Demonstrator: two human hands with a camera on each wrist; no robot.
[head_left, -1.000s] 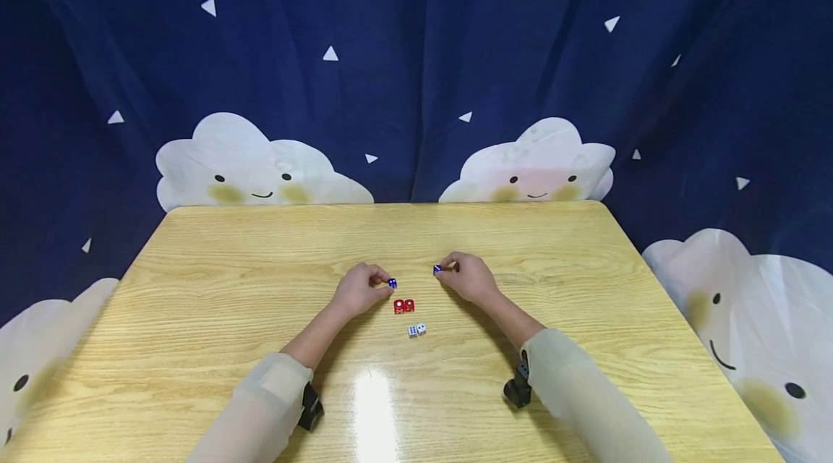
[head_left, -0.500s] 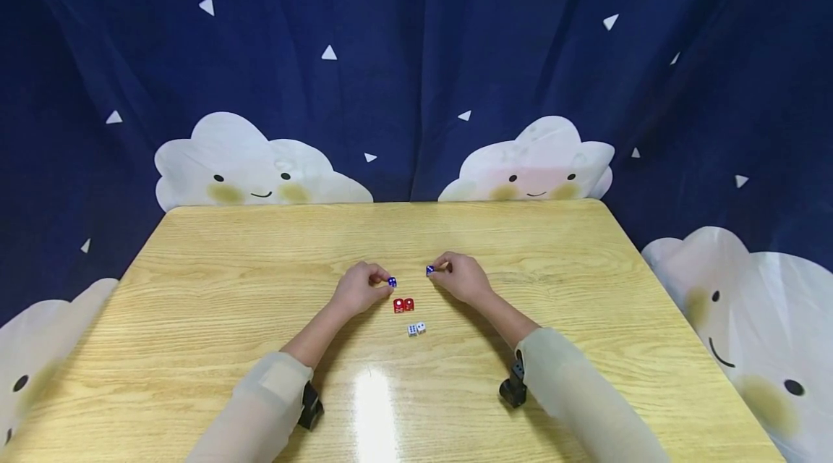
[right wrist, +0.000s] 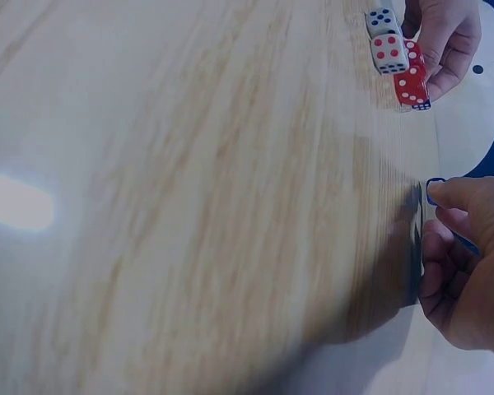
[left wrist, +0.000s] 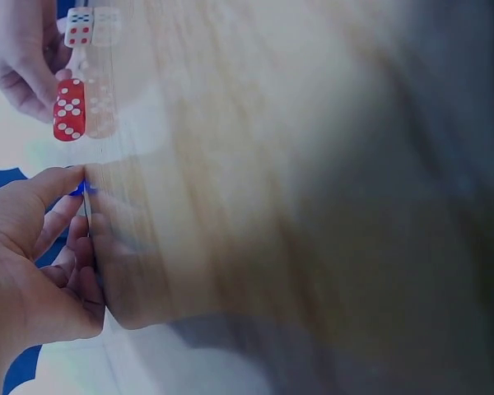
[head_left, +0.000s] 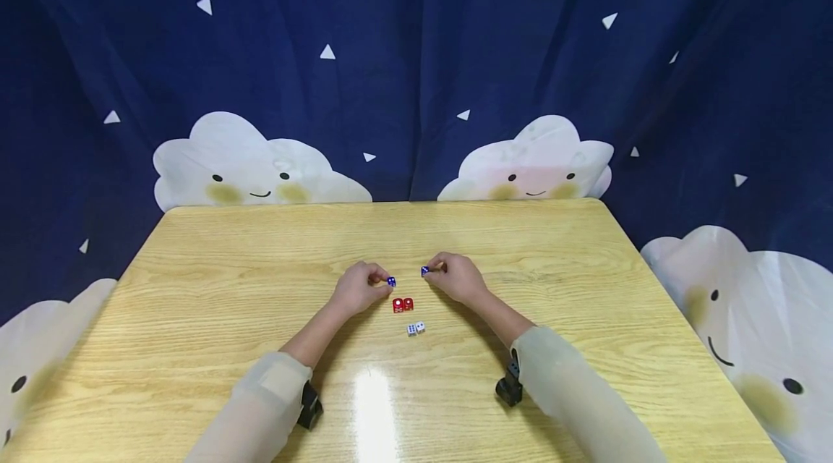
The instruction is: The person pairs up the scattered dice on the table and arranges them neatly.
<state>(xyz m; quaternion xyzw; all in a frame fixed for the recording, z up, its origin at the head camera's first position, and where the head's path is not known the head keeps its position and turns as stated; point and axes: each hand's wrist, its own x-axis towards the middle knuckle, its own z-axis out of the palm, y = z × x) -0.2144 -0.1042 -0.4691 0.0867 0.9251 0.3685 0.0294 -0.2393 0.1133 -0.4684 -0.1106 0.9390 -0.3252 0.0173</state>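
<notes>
Between thumb and fingertips my left hand [head_left: 359,288] pinches a blue die [head_left: 392,281], just behind and left of the red dice. My right hand [head_left: 458,278] pinches a second blue die [head_left: 425,271], a short gap to the right of the first and slightly farther back. Two red dice [head_left: 403,304] sit side by side on the table in front of the left blue die. Nearer me, two white dice [head_left: 416,328] stand together. In the left wrist view, the thumb mostly hides the left blue die [left wrist: 79,188]; in the right wrist view, only a corner of the right blue die [right wrist: 433,191] shows.
The dice lie around the middle of a light wooden table [head_left: 228,289]. A dark blue curtain [head_left: 390,72] with white clouds hangs behind its far edge. A black wrist camera [head_left: 510,385] hangs below the right sleeve, another wrist camera [head_left: 310,406] by the left.
My right hand has slid left with its blue die, narrowing the gap to the left one. The left hand and the red and white dice have stayed in place.
</notes>
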